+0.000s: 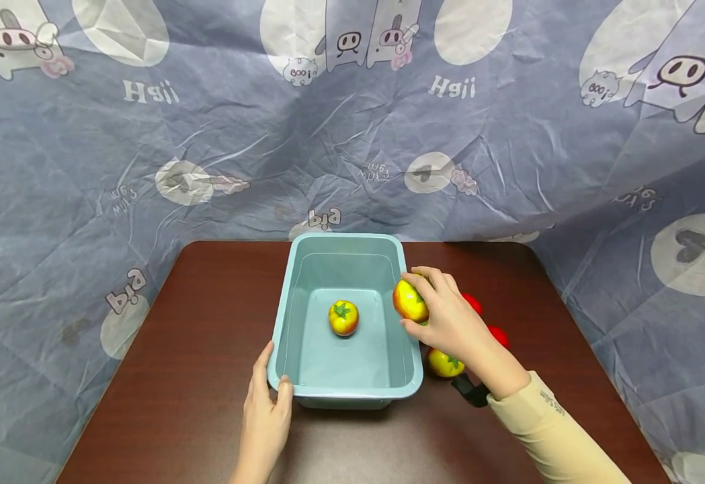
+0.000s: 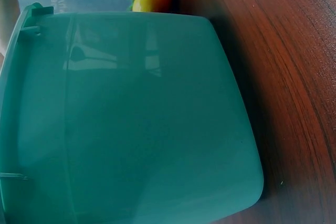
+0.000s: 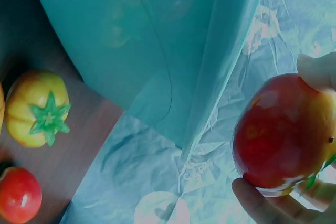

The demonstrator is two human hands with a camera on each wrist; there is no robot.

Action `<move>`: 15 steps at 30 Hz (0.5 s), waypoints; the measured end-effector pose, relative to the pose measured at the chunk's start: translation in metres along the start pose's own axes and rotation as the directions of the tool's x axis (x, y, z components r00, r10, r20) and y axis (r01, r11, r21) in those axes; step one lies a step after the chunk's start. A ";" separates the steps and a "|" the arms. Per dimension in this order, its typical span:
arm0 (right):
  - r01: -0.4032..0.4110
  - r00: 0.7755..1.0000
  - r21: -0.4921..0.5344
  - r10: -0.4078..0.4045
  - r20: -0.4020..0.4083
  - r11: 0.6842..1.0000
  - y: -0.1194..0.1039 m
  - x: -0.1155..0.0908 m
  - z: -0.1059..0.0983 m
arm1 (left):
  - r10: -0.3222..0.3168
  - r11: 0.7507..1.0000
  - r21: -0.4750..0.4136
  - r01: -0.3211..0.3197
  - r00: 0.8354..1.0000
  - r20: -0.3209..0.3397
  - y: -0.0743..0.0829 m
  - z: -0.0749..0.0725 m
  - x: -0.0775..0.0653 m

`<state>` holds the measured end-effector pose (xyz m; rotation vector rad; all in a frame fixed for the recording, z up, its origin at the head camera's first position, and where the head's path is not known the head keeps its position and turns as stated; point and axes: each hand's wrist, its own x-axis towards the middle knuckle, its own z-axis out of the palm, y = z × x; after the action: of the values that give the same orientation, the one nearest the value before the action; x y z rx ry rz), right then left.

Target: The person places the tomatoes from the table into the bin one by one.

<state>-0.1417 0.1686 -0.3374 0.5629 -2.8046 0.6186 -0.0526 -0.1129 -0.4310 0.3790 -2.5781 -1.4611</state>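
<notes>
A light blue plastic basin [image 1: 340, 392] stands on the table, with one yellow-red tomato [image 1: 343, 318] with a green calyx on its floor. At its near left corner my left hand [image 1: 265, 417] holds the rim, thumb on the front edge and fingers along the outside. My right hand [image 1: 449, 316] grips another yellow-red tomato [image 3: 283, 132] just at the right rim, raised above the table. A green leaf tip of this tomato shows near the fingers in the right wrist view. The left hand's fingers are not visible in the left wrist view, which shows the basin's outer wall [image 2: 136, 119].
Right of the basin lie a yellow tomato [image 1: 445, 363] and red tomatoes [image 1: 498, 336], partly hidden by the right arm. A black strap [image 1: 470, 390] shows beneath the right wrist. Patterned grey-blue cloth [image 1: 340, 134] hangs behind the brown table [image 1: 207, 323].
</notes>
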 end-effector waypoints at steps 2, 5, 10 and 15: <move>0.008 1.000 -0.007 -0.008 0.017 1.000 -0.002 0.000 0.001 | 0.002 1.000 0.002 -0.002 1.000 -0.004 0.000 0.000 -0.001; 0.016 0.999 -0.009 -0.016 0.033 1.000 -0.005 0.001 0.003 | 0.004 1.000 -0.003 -0.004 1.000 -0.006 0.000 0.001 -0.001; 0.049 0.998 0.004 -0.049 0.030 0.999 -0.009 0.000 0.008 | 0.011 1.000 -0.007 -0.011 1.000 -0.008 0.000 0.002 -0.001; 0.128 0.991 0.023 -0.129 0.030 0.992 -0.016 -0.001 0.017 | 0.010 1.000 -0.008 -0.010 1.000 -0.002 0.000 0.001 -0.001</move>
<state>-0.1359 0.1480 -0.3471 0.7566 -2.7663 0.6190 -0.0520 -0.1122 -0.4315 0.3664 -2.5678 -1.4668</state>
